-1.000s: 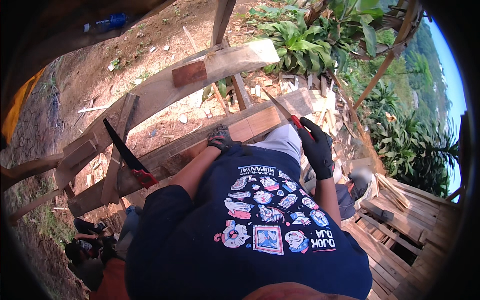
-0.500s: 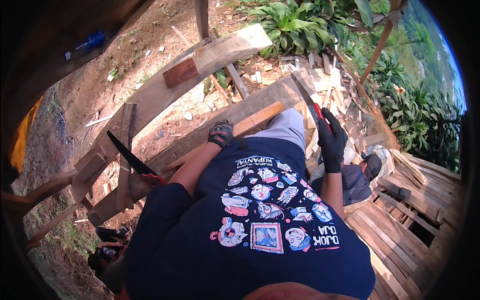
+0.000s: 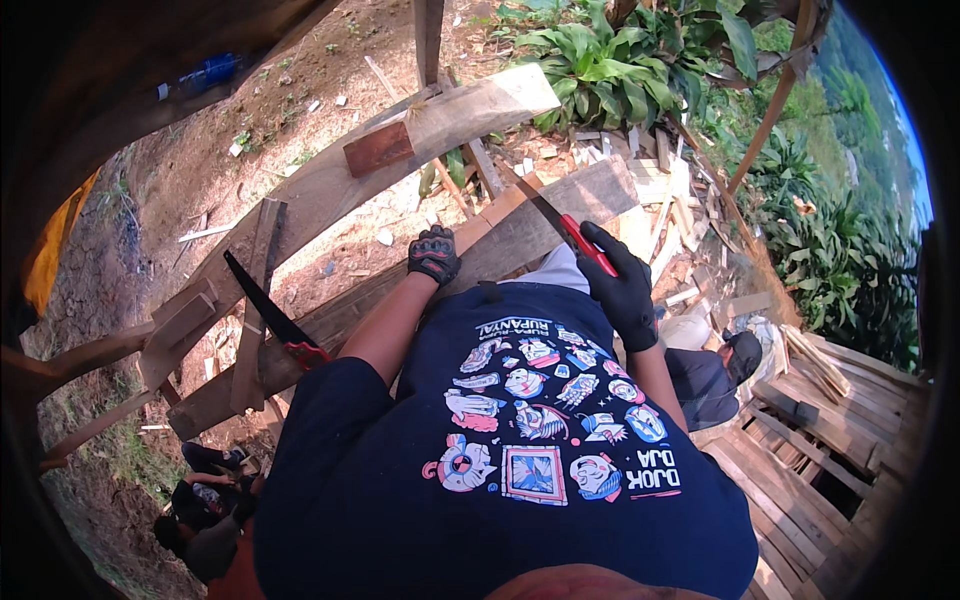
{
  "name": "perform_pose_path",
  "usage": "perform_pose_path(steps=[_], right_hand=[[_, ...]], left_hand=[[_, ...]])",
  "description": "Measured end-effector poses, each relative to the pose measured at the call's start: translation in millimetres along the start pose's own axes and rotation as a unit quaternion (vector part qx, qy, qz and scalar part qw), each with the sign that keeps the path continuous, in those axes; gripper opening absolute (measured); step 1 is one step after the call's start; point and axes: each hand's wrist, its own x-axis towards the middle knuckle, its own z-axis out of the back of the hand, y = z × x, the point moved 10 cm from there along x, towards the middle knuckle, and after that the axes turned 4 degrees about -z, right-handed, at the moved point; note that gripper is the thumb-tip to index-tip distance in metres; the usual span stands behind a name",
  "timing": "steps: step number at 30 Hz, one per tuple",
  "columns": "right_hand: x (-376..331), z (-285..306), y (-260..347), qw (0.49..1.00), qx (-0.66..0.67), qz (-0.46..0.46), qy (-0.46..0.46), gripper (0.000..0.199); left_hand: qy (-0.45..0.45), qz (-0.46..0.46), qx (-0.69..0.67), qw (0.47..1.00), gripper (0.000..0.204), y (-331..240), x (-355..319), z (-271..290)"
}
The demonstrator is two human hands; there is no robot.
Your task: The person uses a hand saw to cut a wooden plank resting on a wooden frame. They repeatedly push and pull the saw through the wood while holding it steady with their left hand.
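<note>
My left hand (image 3: pixel 433 255), in a black glove with red trim, is closed on the near end of a narrow wooden strip (image 3: pixel 488 218) along the far edge of a thick grey plank (image 3: pixel 520 237). In my black-gloved right hand (image 3: pixel 622 290) is a handsaw (image 3: pixel 586 245) with a red handle. Its blade slants up and left across the strip's far end; whether it touches the wood, I cannot tell. A second saw (image 3: pixel 270 310), with a dark blade and red handle, lies across the boards left of my left arm.
A curved beam (image 3: pixel 330 185) with a reddish block (image 3: pixel 378 150) on it runs beyond the plank. Wood scraps (image 3: pixel 670 200) litter the ground. One person (image 3: pixel 712 380) sits at right beside a slatted wooden deck (image 3: pixel 790 480); another person (image 3: pixel 205 500) is at lower left.
The strip has gone from the plank's near side to its far edge, with my left hand on it. My right hand has brought the saw leftward, its blade now over the strip.
</note>
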Motion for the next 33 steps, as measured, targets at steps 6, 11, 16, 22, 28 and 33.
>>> perform_pose_path(steps=[6,11,16,22,28,33], right_hand=[[4.1,-41.6,-1.5,0.997,-0.014,0.018,0.075,0.059],[11.6,-63.6,0.4,0.99,-0.064,0.095,0.084,0.059],[9.4,-62.5,10.9,0.987,-0.081,0.107,0.085,0.055],[-5.1,-59.8,31.4,0.987,-0.12,0.063,0.084,0.051],[-11.4,-58.2,41.3,0.99,-0.102,0.015,0.1,0.053],[-12.4,-42.7,52.6,0.987,-0.135,0.048,0.071,0.047]], left_hand=[[0.002,0.046,-0.1,0.994,0.07,14.8,2.2,-25.8],[0.013,0.05,-0.121,0.991,0.07,12.7,-0.1,-21.5],[0.022,0.06,-0.14,0.988,0.069,14.8,-2.7,-20.7],[0.003,0.059,-0.17,0.984,0.062,17.3,-3.3,-20.7],[-0.01,0.047,-0.166,0.985,0.058,19.1,0.2,-28.5],[-0.034,0.047,-0.169,0.984,0.053,21.0,3.0,-30.4]])
